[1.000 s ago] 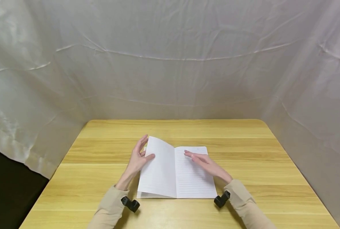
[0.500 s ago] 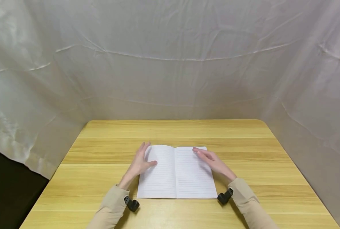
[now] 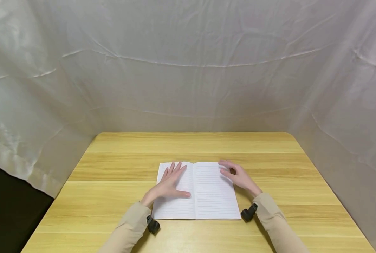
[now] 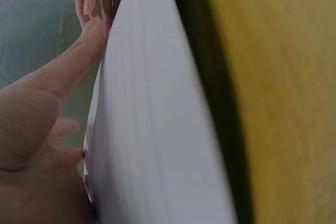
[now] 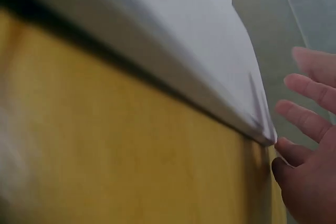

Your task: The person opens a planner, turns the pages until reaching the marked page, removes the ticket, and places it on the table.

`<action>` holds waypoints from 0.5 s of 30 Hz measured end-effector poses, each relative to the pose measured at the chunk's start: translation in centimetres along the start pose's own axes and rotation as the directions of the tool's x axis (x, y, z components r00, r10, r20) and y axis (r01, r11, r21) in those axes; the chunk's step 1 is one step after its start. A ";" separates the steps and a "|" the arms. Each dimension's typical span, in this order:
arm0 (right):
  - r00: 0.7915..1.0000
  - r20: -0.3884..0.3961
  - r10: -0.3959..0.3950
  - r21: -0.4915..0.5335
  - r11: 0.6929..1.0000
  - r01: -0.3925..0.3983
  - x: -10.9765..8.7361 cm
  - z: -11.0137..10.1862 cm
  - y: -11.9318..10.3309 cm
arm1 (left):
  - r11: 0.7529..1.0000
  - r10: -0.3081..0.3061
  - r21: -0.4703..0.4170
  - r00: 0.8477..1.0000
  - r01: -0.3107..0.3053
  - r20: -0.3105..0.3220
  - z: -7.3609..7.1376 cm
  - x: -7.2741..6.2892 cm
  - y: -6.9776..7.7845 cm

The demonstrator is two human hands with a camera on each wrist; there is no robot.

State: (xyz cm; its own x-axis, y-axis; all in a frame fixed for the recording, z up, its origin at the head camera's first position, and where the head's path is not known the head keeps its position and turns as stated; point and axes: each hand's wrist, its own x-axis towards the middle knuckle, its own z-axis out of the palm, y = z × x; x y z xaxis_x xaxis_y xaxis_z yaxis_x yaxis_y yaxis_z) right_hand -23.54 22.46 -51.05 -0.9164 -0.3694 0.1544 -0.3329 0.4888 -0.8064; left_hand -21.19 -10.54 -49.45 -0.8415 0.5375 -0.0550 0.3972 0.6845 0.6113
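Notebook (image 3: 214, 200) lies partly hidden by a spread left hand (image 3: 169, 186) and relaxed right hand (image 3: 239, 176).

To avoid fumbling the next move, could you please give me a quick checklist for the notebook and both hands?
1. Notebook open on the table: ok.
2. Nothing except hands over the pages: ok.
3. Left hand spread over the left page: ok.
4. Left hand pressing firmly: cannot tell.
5. Right hand near the right page's far outer corner: ok.
6. Right hand visibly pinching a sheet: not ok, thumb and forefinger look apart.
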 end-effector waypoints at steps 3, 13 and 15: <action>1.000 -0.002 0.002 -0.027 1.000 -0.002 0.2 -0.2 0.2 | 1.000 0.001 0.010 0.999 -0.002 0.042 0.1 0.0 -0.4; 1.000 0.028 0.007 -0.073 0.997 -0.005 0.9 -0.6 0.4 | 1.000 0.001 0.016 0.997 -0.002 0.078 -0.1 0.2 -1.4; 0.999 0.033 -0.001 -0.073 0.997 0.004 1.1 -0.6 0.5 | 1.000 0.002 0.027 0.996 -0.005 0.084 -0.2 0.3 -1.5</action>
State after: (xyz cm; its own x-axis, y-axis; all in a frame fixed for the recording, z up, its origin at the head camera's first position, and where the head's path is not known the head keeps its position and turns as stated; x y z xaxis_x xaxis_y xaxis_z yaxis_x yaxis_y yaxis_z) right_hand -24.80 22.78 -50.95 -0.9081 -0.3959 0.1366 -0.3516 0.5438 -0.7620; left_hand -22.11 -11.54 -50.25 -0.8069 0.5785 -0.1193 0.4109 0.6949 0.5902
